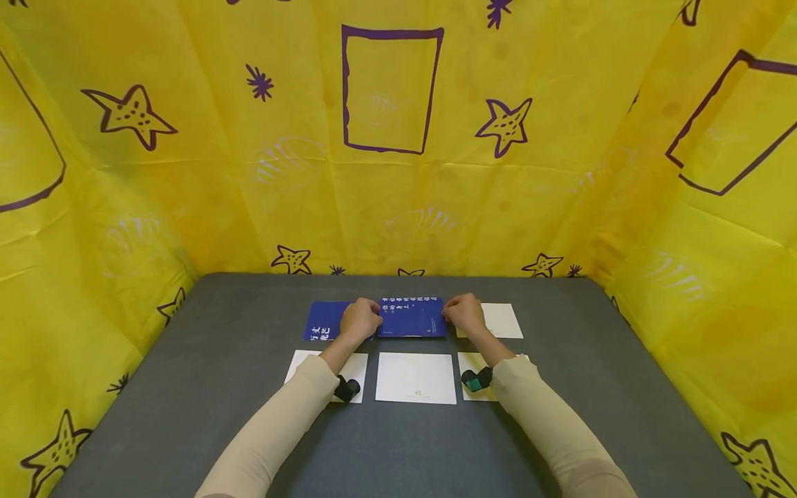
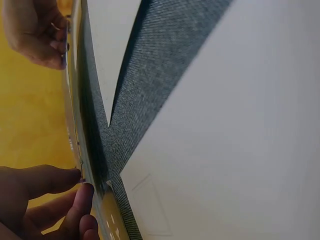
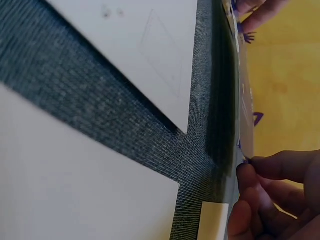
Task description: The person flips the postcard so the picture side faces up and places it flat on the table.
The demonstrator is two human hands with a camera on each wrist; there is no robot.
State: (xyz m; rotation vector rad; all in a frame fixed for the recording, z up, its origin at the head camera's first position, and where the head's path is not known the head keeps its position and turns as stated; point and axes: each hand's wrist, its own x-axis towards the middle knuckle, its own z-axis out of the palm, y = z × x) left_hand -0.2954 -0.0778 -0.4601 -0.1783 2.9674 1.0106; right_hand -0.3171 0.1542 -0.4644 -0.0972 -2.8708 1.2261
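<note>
A blue card with white lettering (image 1: 411, 319) is held by both hands in the middle of the back row. My left hand (image 1: 360, 319) pinches its left edge between thumb and fingers; my right hand (image 1: 465, 312) does the same at the right edge. From the left wrist, the pinching left fingers (image 2: 55, 182) show at the thin edge. Seen from the right wrist, the card stands nearly edge-on above the table, with the right fingers (image 3: 275, 167) at its side. Another blue card (image 1: 325, 317) lies partly under the left hand, and a white card (image 1: 501, 321) lies beside the right.
Three white cards form a front row: left (image 1: 300, 360), middle (image 1: 415, 377) and right (image 1: 471, 361); the forearms cross over the outer two. A dark grey table (image 1: 249, 304) carries everything. Yellow printed cloth (image 1: 398, 194) stands behind and along both sides.
</note>
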